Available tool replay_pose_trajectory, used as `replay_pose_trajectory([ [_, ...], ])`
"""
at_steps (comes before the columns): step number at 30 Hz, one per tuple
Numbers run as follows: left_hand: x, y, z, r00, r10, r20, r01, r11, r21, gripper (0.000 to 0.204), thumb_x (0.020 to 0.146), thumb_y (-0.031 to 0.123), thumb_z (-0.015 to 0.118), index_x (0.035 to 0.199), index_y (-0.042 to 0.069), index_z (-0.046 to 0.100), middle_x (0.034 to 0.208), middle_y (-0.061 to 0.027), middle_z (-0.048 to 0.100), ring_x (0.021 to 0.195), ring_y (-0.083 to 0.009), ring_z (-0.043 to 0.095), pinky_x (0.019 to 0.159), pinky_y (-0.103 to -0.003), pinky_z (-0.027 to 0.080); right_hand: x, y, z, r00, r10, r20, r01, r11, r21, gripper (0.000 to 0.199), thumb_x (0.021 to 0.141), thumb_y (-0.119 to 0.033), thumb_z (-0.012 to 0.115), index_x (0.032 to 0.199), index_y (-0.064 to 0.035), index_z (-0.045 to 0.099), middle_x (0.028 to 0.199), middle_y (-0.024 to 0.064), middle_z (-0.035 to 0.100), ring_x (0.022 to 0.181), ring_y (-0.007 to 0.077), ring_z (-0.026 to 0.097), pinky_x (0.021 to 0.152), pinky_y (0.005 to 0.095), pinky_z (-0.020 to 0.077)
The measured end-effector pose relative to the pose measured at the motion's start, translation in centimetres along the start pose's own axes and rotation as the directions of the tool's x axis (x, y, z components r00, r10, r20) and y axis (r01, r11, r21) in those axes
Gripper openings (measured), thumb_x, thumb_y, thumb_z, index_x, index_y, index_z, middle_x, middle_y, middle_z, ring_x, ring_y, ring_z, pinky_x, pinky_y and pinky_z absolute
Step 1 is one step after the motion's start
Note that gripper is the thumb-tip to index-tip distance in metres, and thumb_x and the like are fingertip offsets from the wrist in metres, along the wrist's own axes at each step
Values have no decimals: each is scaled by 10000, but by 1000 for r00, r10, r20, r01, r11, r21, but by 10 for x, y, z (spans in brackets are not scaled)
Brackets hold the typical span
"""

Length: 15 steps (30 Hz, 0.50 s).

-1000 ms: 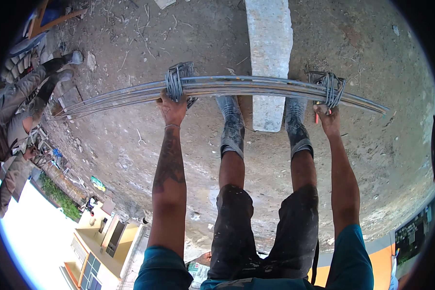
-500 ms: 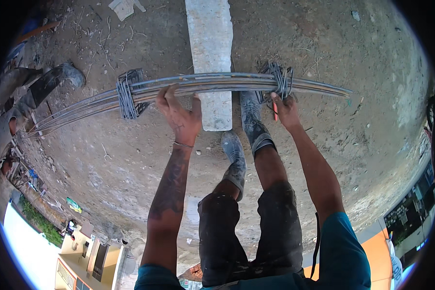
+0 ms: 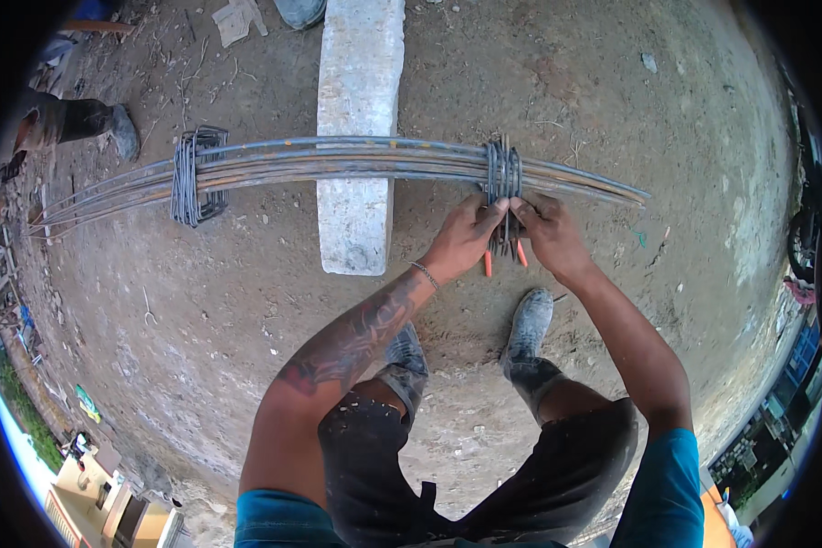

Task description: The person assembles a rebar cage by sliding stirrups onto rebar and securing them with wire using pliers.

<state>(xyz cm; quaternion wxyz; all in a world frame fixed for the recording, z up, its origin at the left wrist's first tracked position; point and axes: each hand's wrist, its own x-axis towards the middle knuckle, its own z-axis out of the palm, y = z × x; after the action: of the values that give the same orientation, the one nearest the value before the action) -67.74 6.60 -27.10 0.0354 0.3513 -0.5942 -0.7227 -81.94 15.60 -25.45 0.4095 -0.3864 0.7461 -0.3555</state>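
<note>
Long thin steel rods run from left to right in front of me, passing through two bundles of bent steel stirrups. My left hand pinches the near left side of the right-hand stirrups between thumb and fingers. Opposite it, my right hand grips the same stirrups from their right side, the two thumbs nearly meeting. Red handles of a tool, probably pliers or pincers, stick out below the stirrups; its head is hidden. The left-hand stirrups hang around the rods, apart from my hands.
A whitish concrete beam lies under the rods, pointing away from me. My boots stand on the dirt ground near it. Another person's boot is at far left, and a further boot shows at the top edge.
My left hand has left the rods over the beam and moved right to the right-hand stirrups. These stirrups now stand more evenly lined up. My feet have moved further apart.
</note>
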Motion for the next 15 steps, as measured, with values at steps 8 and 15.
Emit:
replay_pose_trajectory([
  [8,19,-10,-1,997,72,9,-70,992,-108,297,907,163,580,1126,-30,530,930,-63,627,858,-86,566,766,-256,452,29,-13,-29,992,-10,124,6,999,35,251,885,-189,581,816,50,612,657,132,622,569,193,623,525,297,501],
  [15,13,-12,12,993,85,-83,-102,967,-232,271,884,100,584,1104,-49,532,897,-71,641,820,-107,595,732,-262,474,24,2,-27,979,6,201,-69,949,309,205,854,-143,623,808,57,627,694,91,633,564,148,619,545,278,537],
])
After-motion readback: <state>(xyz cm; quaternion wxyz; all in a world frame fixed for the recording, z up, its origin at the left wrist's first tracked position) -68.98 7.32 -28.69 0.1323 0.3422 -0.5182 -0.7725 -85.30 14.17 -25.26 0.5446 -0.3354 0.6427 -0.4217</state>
